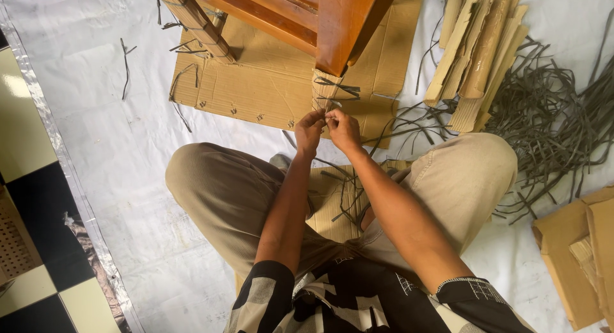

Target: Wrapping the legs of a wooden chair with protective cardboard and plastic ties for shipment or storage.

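No packages, labels, signs or screens (only loose cardboard (268, 84)).

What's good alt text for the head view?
Seated cross-legged on a white sheet, a person's left hand and right hand tie a dark strap around the cardboard-wrapped chair leg. Loose straps and cardboard strips lie at right.

floor covering: white plastic sheet (115, 147), spread under everything
tiles: black and cream checker floor (32, 243), at 8 o'clock
loose strips: tangled pile of dark strips (556, 122), at 3 o'clock
cardboard slats: stack of folded cardboard pieces (480, 45), at 1 o'clock
cardboard boxes: flattened pieces (575, 256), at 4 o'clock
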